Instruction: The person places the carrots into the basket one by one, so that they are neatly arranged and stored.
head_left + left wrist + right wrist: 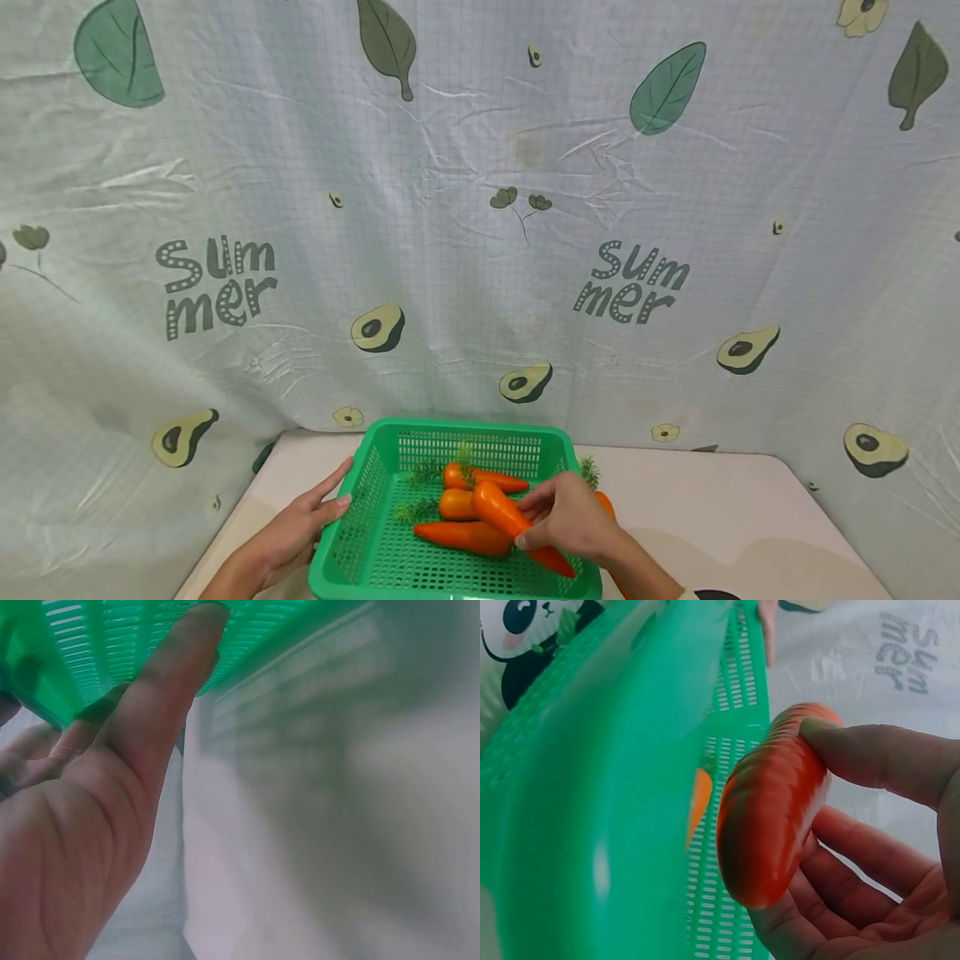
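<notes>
A green plastic basket [468, 427] with slotted walls holds several orange carrots with feathery green tops. One lies at the back [501, 481]; a carrot in front [457, 535] points left. Over the basket's right half, my right hand [573, 521] pinches another carrot [498, 509] between thumb and fingers, its tip slanting down to the right. Close up in the right wrist view, that carrot [776, 810] looks ridged and glossy. My left hand [288, 533] rests against the basket's left side, its fingers fairly straight and touching the wall [255, 630].
Beyond the basket's right wall another carrot [604, 502] lies partly behind my right wrist, near a green sprig [588, 472]. A dark object [716, 594] shows at the bottom edge. The pale table [705, 492] meets a printed curtain [450, 275] behind.
</notes>
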Available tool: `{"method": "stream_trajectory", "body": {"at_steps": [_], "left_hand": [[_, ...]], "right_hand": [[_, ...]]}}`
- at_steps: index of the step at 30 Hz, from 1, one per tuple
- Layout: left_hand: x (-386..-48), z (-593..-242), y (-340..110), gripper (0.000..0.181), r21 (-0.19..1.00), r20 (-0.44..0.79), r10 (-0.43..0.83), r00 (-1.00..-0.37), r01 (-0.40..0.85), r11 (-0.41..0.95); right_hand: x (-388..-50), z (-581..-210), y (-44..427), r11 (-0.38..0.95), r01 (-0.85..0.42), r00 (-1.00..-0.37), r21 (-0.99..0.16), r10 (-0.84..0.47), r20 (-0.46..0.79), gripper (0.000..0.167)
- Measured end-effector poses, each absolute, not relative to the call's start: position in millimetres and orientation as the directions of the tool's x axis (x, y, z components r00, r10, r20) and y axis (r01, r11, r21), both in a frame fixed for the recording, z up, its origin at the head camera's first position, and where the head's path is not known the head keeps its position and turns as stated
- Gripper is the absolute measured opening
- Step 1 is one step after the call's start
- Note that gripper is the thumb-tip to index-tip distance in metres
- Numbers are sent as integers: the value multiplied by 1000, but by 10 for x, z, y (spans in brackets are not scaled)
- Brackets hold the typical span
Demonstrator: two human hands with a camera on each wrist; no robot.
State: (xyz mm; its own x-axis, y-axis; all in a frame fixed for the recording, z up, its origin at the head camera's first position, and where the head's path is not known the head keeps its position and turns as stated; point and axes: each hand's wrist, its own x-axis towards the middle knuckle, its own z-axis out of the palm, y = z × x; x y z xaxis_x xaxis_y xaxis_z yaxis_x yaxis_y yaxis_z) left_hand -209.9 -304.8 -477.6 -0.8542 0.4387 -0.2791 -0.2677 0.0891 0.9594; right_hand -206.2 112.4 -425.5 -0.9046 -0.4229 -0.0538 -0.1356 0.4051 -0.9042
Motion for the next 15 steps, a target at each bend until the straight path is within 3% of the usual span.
{"method": "stream_trajectory", "body": {"at_steps": [15], "left_hand": [[-2081, -4749, -3018, 82, 958, -286, 424, -859, -272, 96]], "right_hand": [[-2191, -4259, 1037, 435, -209, -855, -876, -516, -53, 32]]}}
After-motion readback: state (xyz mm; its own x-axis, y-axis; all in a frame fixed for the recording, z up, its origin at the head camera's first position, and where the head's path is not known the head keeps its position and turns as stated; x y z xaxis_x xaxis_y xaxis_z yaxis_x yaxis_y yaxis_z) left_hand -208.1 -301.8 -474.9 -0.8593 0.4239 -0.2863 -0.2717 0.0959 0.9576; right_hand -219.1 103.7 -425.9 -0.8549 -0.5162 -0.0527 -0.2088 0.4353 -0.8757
